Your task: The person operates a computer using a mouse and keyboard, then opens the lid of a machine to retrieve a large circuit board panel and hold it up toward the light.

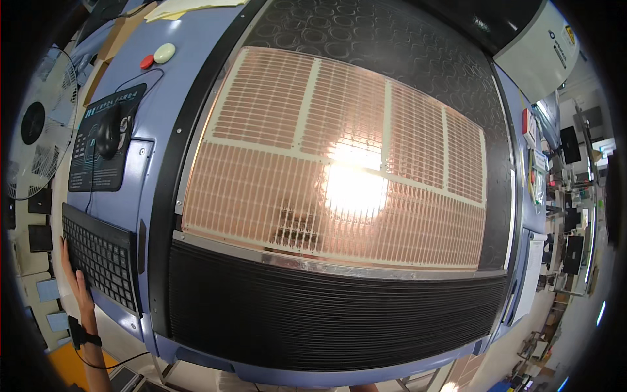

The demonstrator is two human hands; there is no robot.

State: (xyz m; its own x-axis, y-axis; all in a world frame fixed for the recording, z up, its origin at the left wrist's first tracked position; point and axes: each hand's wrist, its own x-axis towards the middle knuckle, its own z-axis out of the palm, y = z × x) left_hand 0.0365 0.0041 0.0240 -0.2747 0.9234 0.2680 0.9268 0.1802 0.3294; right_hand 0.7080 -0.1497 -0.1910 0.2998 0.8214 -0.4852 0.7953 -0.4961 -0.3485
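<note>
At the left, my left hand (81, 292) rests against the outer edge of a black keyboard (101, 258), fingers stretched out and apart. A black strap with a cord (87, 338) circles that wrist. The keyboard lies on the blue casing of a machine (173, 72). On the machine's dark bed (418, 52) sits a large flat copper-coloured panel (261, 176), patterned in rows of small cells split by pale strips. Bright light glares off its middle. My right hand does not show, apart from a possible skin-toned sliver at the lower edge.
A black mouse (107, 140) lies on a dark mouse pad (81, 173) beyond the keyboard. Near it are a red button (147, 62) and a pale round one (164, 53). Black ribbed bellows (326, 320) span the machine's front. A white fan (49, 147) stands left; papers (528, 277) lie right.
</note>
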